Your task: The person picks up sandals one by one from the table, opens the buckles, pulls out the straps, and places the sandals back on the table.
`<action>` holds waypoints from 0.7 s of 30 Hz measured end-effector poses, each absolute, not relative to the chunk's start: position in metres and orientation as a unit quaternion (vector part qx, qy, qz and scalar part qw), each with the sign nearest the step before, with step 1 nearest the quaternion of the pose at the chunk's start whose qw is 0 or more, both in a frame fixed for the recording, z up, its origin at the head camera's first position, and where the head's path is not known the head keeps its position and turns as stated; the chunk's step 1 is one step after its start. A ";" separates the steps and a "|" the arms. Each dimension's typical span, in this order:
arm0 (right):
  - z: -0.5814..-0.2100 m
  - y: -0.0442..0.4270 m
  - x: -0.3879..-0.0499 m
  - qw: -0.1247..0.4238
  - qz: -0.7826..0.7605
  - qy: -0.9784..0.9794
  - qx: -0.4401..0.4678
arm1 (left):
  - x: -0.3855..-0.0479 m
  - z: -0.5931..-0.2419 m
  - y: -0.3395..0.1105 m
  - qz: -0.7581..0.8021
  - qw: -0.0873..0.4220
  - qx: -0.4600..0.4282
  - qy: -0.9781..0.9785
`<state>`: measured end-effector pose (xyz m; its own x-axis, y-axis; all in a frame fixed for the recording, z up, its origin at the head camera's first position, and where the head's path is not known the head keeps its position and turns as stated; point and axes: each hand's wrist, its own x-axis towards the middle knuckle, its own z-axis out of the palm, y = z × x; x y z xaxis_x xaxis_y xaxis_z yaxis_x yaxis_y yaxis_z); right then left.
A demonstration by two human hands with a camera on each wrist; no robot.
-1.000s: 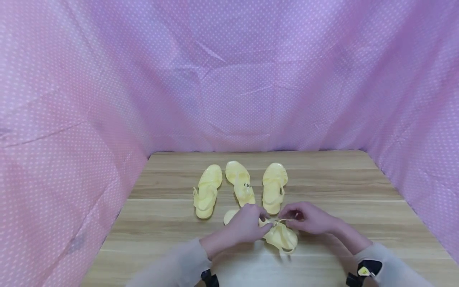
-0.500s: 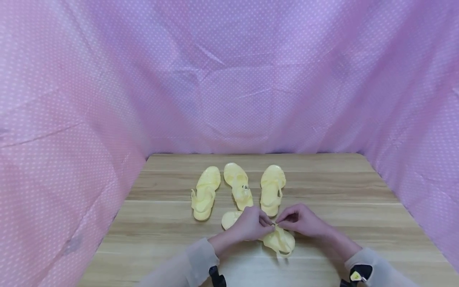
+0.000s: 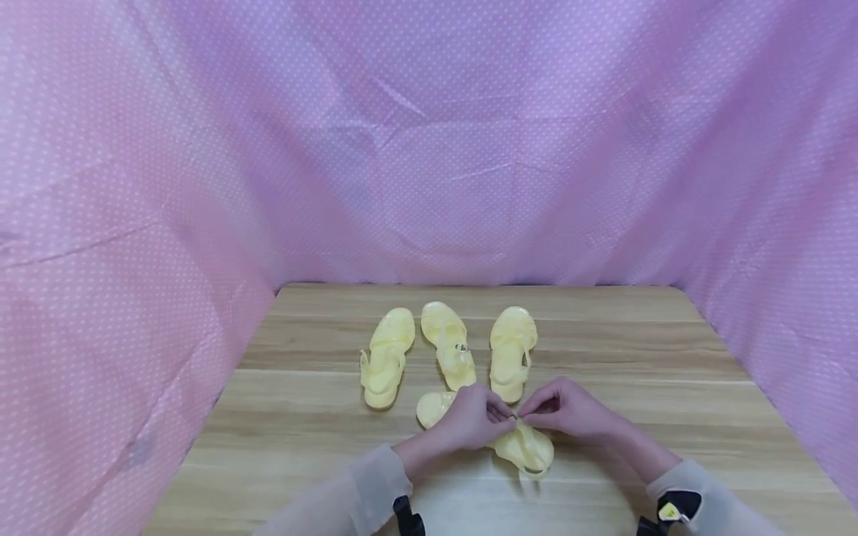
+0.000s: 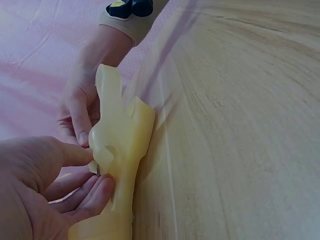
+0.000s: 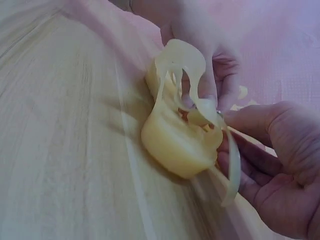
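A pale yellow jelly sandal (image 3: 526,451) lies crosswise near the front of the table, its toe to the left and heel to the right. My left hand (image 3: 468,420) covers its middle, and the thumb and fingers pinch it around a small metal buckle (image 4: 97,171). From the other side my right hand (image 3: 566,408) pinches the ankle strap (image 5: 234,167) beside that buckle. The strap's loose end hangs down past the right fingers in the right wrist view. Both sets of fingertips nearly meet; how far the strap goes through the buckle is hidden.
Behind the hands lie three more yellow sandals: a left one (image 3: 387,359), a middle one (image 3: 447,342) with a metal buckle showing, and a right one (image 3: 513,353). They rest on a wood-grain table (image 3: 637,335). Pink dotted cloth (image 3: 429,186) hangs around its back and sides.
The right hand has moved slightly left, bringing its fingertips close to the left hand's at the buckle. The strap end visible between the hands earlier is now mostly covered. The other sandals stay put.
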<state>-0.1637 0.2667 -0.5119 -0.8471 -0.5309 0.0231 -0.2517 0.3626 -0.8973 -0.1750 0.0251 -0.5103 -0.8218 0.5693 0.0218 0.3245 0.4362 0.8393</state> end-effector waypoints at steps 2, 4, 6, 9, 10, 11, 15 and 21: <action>-0.514 0.268 -0.162 0.137 -0.513 0.815 -0.233 | -0.175 -0.511 0.025 0.456 0.130 0.269 0.838; -0.516 0.268 -0.162 0.129 -0.513 0.817 -0.229 | -0.174 -0.511 0.024 0.454 0.130 0.267 0.840; -0.519 0.267 -0.162 0.115 -0.510 0.821 -0.228 | -0.174 -0.511 0.024 0.452 0.128 0.269 0.841; -0.521 0.265 -0.162 0.092 -0.505 0.828 -0.227 | -0.176 -0.513 0.024 0.451 0.123 0.277 0.840; -0.521 0.265 -0.162 0.087 -0.504 0.829 -0.227 | -0.176 -0.514 0.024 0.453 0.121 0.280 0.838; -0.521 0.264 -0.162 0.083 -0.502 0.831 -0.227 | -0.176 -0.514 0.025 0.455 0.120 0.283 0.836; -0.521 0.262 -0.164 0.075 -0.494 0.834 -0.235 | -0.178 -0.514 0.025 0.460 0.123 0.286 0.832; -0.527 0.262 -0.166 0.075 -0.504 0.824 -0.248 | -0.178 -0.514 0.022 0.464 0.128 0.267 0.835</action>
<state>-0.1657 0.2617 -0.5268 -0.8653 -0.4849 0.1270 -0.3337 0.3681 -0.8679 -0.1781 0.0222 -0.5142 -0.8247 0.5646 0.0338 0.3267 0.4268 0.8433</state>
